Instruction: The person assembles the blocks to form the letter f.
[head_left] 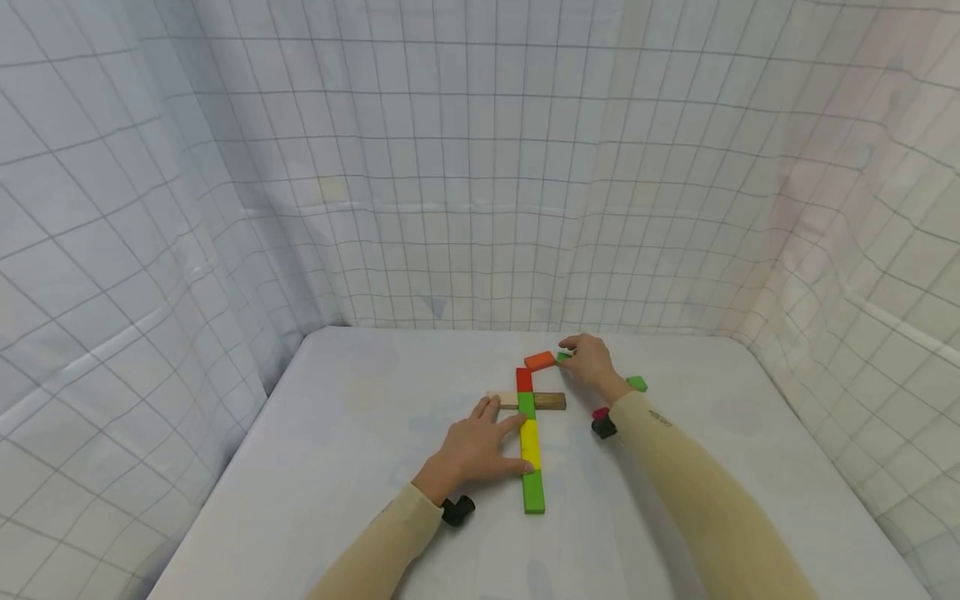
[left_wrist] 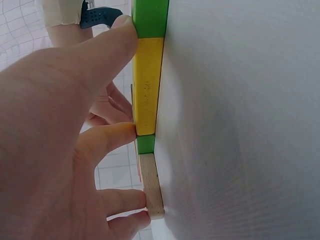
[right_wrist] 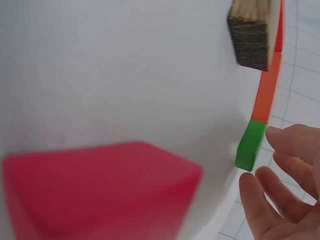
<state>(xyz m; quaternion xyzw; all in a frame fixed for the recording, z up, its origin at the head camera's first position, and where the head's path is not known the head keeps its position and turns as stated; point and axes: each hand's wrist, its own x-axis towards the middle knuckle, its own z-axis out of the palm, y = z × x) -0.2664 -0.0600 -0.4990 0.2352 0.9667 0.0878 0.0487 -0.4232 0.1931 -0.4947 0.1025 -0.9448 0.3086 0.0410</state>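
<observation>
My left hand point(head_left: 478, 447) lies spread beside a column of flat blocks. Its thumb and index fingertip touch the yellow block point(left_wrist: 147, 87), and other fingertips rest against the pale wooden block point(left_wrist: 151, 185). The column also has a green block point(head_left: 534, 493) at the near end, another green block point(head_left: 527, 405) above the yellow, and a red block point(head_left: 523, 380) at the far end. My right hand point(head_left: 591, 363) is at a small green block point(right_wrist: 251, 145), thumb and fingertips close around its outer end; contact is unclear. That block meets an orange block point(head_left: 539, 361).
A dark-ended wooden block point(head_left: 551, 401) sticks out right of the column. Another green block point(head_left: 637, 383) lies beyond the right forearm. A red-pink block point(right_wrist: 105, 190) is close to the right wrist camera. Gridded white curtains point(head_left: 480, 167) surround the white table point(head_left: 360, 433).
</observation>
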